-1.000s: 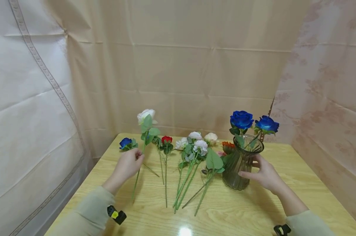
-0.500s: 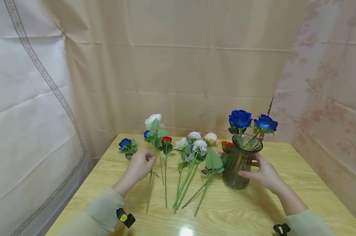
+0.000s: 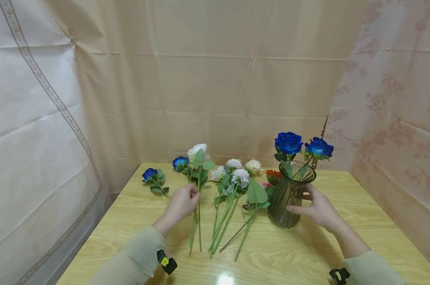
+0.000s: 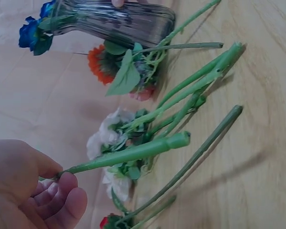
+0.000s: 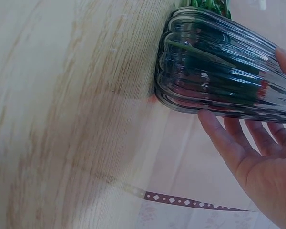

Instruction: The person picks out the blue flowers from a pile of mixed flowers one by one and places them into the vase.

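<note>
My left hand [image 3: 180, 204] pinches the green stem [image 4: 128, 156] of a white rose [image 3: 196, 152], held upright above the table. Behind it, a red flower is mostly hidden. My right hand [image 3: 317, 209] holds a ribbed, smoky glass vase [image 3: 283, 209] from its right side, with the thumb in front. The vase stands on the table, and two blue roses [image 3: 288, 143] rise from its mouth. In the right wrist view, the fingers [image 5: 221, 136] lie against the vase's ribbed wall.
On the wooden table [image 3: 257, 265] lie several white flowers [image 3: 240, 178], an orange flower [image 3: 273, 176] beside the vase and a large green leaf [image 3: 256, 192]. Two blue roses [image 3: 149, 174] lie at the back left. Curtains [image 3: 233, 87] hang behind the table.
My left hand has moved right with the white rose, from beside the left blue rose to in front of the red flower. My right hand stays on the vase.
</note>
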`<state>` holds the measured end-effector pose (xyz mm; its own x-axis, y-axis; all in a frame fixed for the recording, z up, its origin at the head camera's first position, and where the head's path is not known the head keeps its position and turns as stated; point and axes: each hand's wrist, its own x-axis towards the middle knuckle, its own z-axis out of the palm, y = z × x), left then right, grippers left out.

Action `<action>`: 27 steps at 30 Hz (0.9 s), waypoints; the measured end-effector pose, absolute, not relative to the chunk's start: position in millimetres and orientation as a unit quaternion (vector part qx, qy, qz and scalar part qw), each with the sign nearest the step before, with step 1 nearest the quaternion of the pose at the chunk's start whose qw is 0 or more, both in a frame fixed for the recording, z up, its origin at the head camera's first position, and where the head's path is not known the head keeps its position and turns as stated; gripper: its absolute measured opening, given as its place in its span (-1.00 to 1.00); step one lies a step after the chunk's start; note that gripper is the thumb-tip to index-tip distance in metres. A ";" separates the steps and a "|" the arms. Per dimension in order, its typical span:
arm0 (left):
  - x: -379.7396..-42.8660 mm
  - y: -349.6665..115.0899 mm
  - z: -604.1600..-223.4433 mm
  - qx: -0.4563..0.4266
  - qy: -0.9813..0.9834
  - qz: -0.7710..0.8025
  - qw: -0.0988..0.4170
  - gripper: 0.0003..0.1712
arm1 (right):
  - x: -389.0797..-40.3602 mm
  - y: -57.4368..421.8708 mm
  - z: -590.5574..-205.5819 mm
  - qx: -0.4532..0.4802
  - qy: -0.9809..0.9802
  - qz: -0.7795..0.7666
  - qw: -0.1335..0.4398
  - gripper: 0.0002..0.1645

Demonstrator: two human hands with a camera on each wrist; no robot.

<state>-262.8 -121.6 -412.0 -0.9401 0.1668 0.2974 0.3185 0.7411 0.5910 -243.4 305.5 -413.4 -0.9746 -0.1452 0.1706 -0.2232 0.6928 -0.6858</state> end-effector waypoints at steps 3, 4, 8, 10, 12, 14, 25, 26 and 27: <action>-265.0 -116.6 -416.2 -0.136 -0.929 -0.326 0.107 -0.88 | -243.7 305.9 -413.6 0.100 -0.918 0.381 0.049 0.11; -265.6 -115.0 -417.4 -0.138 -0.930 -0.324 0.105 -0.87 | -243.9 306.1 -413.8 0.100 -0.917 0.382 0.049 0.11; -267.0 -108.8 -422.3 -0.146 -0.933 -0.312 0.102 -0.86 | -244.1 306.6 -414.2 0.100 -0.917 0.382 0.050 0.10; -267.4 -106.5 -424.8 -0.152 -0.934 -0.305 0.106 -0.87 | -244.0 306.6 -414.2 0.101 -0.918 0.380 0.050 0.10; -267.8 -104.5 -427.7 -0.155 -0.935 -0.300 0.109 -0.87 | -243.9 306.4 -414.1 0.102 -0.919 0.379 0.049 0.10; -269.2 -102.8 -430.6 -0.155 -0.937 -0.295 0.109 -0.84 | -244.2 306.5 -414.1 0.102 -0.918 0.381 0.047 0.10; -269.2 -89.2 -445.5 -0.170 -0.947 -0.265 0.068 -0.59 | -245.5 307.3 -413.6 0.098 -0.917 0.384 0.038 0.22; -269.3 -87.9 -446.4 -0.170 -0.947 -0.267 0.059 -0.56 | -245.6 307.3 -413.7 0.099 -0.917 0.384 0.039 0.21; -269.8 -86.6 -448.0 -0.170 -0.948 -0.265 0.053 -0.54 | -245.6 307.4 -413.9 0.098 -0.917 0.384 0.040 0.20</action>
<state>-269.8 -86.6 -448.0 -0.9367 0.2940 0.1903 0.3500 0.8019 0.4841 -245.6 307.4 -413.9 -0.9775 -0.1499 0.1481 -0.2107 0.6859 -0.6965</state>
